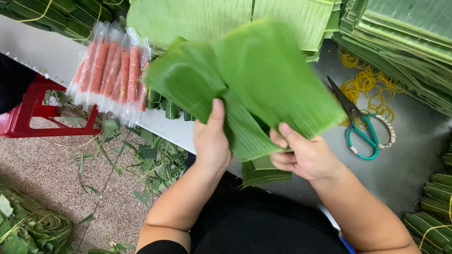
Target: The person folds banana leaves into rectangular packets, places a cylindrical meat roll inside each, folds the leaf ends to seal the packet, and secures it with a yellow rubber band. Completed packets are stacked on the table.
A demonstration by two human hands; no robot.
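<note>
I hold a sheaf of cut green banana leaf pieces [254, 80] above the edge of a steel table [414, 155]. My left hand [212, 141] grips the sheaf's lower left part, thumb laid up along a leaf. My right hand [303, 155] pinches the lower right edge, fingers curled under. The leaves fan upward and hide part of the table. More folded leaf pieces [263, 174] lie under my hands at the table edge.
Clear packets of orange-pink sausage sticks [110, 70] lie at the table's left. Scissors with teal handles [360, 127] and yellow rubber bands [365, 82] are to the right. Leaf stacks [405, 28] fill the back; tied bundles [435, 211] right. Red stool [28, 113], leaf scraps on the floor.
</note>
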